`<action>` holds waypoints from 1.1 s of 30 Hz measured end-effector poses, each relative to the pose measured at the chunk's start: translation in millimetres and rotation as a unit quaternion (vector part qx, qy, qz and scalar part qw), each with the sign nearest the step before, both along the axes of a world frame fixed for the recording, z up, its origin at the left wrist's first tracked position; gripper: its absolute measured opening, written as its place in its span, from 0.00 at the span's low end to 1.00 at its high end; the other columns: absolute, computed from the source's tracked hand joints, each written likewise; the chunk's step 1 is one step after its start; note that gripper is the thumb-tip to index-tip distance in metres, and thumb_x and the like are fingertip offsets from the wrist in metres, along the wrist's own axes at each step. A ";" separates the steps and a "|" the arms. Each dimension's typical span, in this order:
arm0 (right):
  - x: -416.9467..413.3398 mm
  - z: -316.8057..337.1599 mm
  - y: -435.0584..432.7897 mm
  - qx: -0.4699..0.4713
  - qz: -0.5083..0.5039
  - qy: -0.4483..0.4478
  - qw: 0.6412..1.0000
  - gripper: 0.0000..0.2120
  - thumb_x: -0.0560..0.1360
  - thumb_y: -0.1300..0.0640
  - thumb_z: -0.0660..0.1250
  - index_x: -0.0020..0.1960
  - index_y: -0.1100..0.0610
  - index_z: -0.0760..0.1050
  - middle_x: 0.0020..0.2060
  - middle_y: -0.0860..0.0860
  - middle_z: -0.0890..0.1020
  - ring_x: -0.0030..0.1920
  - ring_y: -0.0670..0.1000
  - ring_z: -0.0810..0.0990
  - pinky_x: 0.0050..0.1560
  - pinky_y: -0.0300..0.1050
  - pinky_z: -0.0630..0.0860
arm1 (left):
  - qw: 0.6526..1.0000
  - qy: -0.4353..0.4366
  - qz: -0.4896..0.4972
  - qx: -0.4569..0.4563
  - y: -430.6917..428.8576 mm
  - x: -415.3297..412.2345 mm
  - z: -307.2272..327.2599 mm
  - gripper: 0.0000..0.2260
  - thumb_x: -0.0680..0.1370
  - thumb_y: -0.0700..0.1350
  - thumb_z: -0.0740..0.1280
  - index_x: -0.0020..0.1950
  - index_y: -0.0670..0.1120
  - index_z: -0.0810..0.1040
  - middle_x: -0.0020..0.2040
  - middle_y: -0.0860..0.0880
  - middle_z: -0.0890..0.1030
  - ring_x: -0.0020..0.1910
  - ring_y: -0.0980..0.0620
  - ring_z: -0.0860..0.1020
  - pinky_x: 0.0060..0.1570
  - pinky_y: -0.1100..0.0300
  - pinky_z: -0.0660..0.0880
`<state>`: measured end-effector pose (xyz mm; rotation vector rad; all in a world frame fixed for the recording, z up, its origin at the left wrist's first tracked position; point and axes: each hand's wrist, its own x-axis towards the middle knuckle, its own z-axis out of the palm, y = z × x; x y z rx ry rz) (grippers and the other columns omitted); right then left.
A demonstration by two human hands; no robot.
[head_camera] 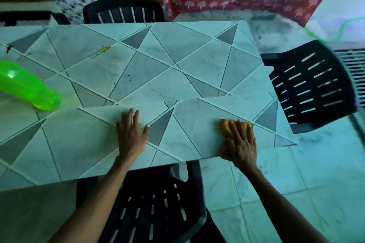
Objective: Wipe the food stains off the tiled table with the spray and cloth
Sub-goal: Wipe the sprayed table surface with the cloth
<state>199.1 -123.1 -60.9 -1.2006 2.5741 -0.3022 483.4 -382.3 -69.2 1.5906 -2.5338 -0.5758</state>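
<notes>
Orange cloth (pixel 225 126) lies at the lower right of the tiled table (pixel 177 55), close to its near edge, bunched under the right hand (pixel 242 142). That hand's fingers are spread and laid nearly flat over it, pressing it onto the tile rather than gripping it. It looks soft, thin and light, probably damp, so it should fold and drag easily. It is best held down with palm and fingers from above, as it is now, so that it does not slide out.

The left hand (pixel 131 134) rests flat at lower centre, with its fingers straight and slightly apart, holding nothing.

The tabletop is hard, glossy and smooth, in pale marbled triangles with grey ones between them and thin raised grout lines. Dirt will likely cling in the grout.

An orange-brown smear (pixel 103 49) sits in the upper left, and dark specks (pixel 129 77) trail below it. Both are well apart from the cloth and not yet wiped.

The green spray bottle (pixel 25 85) is translucent plastic and lies at the far left edge of the frame. It is likely light and slippery when wet, and its nozzle is out of view.

Black slatted plastic chairs stand at the right (pixel 312 85) and the bottom (pixel 158 203).
</notes>
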 end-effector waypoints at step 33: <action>-65.9 -17.2 -58.3 0.005 -0.047 0.014 0.999 0.29 0.82 0.43 0.48 0.82 0.47 0.50 0.81 0.49 0.50 0.80 0.61 0.42 0.76 0.65 0.50 | 0.999 0.022 -0.033 -0.024 20.1 -86.7 -2.8 0.19 0.73 0.51 0.64 0.61 0.45 0.78 0.68 0.44 0.73 0.68 0.42 0.71 0.65 0.48 0.69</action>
